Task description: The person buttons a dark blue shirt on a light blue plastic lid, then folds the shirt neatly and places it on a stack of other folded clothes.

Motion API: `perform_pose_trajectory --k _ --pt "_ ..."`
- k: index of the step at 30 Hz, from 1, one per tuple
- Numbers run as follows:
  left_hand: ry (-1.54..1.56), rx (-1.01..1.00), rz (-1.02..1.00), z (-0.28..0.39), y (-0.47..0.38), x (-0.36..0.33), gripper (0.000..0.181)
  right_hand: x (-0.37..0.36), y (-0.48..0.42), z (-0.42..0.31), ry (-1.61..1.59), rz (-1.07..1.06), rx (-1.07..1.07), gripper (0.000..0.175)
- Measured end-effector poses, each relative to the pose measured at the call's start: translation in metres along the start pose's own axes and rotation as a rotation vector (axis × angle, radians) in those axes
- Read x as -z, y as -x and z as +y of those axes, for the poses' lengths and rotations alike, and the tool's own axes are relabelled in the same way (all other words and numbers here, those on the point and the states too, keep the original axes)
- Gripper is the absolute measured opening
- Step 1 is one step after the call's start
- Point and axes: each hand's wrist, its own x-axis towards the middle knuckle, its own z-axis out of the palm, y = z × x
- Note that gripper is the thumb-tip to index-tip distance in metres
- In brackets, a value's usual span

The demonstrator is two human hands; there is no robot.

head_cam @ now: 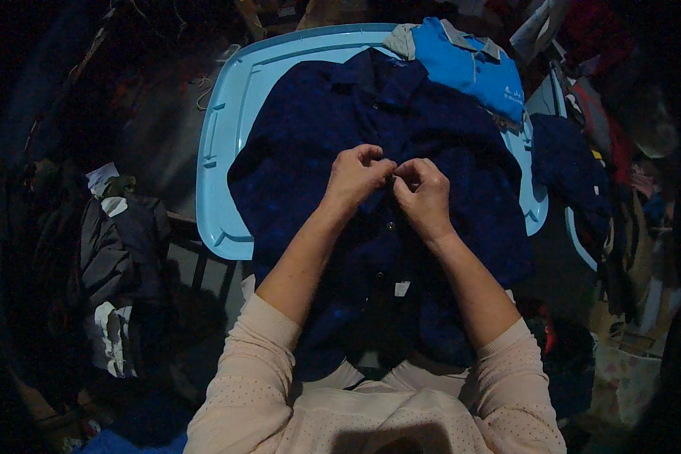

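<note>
A dark navy collared shirt point(295, 153) lies spread front side up, its collar pointing away from me, over a light blue plastic lid point(215, 170) and down towards my lap. My left hand point(362, 173) pinches the shirt's front placket around mid-chest. Right beside it, my right hand point(423, 190) grips the placket too, the fingertips of both hands nearly touching. What sits between the fingertips is too small to tell. A snap or button point(390, 226) shows below the hands, and a small white tag point(402, 288) lies near the lower front.
A folded bright blue polo shirt point(465, 68) with a grey collar rests on the lid's back right corner. Dark grey garments point(113, 244) are piled at the left. More dark clothing point(567, 159) hangs at the right, near another light blue plastic edge point(579, 241).
</note>
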Motion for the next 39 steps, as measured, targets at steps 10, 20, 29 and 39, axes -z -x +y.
perform_pose_trajectory --k 10,20,29,39 --pt "-0.064 -0.108 0.071 0.000 0.005 0.001 0.044 0.000 0.004 0.003 0.017 -0.001 0.037 0.010" --pt "0.099 -0.001 0.172 0.009 0.010 -0.003 0.049 0.000 0.005 0.000 0.050 0.032 0.112 0.013" --pt "0.364 0.066 0.055 -0.007 0.004 -0.003 0.062 -0.001 0.005 0.003 0.039 0.050 0.143 0.012" --pt "0.418 0.159 0.034 -0.003 0.003 -0.004 0.063 0.003 0.005 -0.002 -0.059 0.009 0.110 0.012"
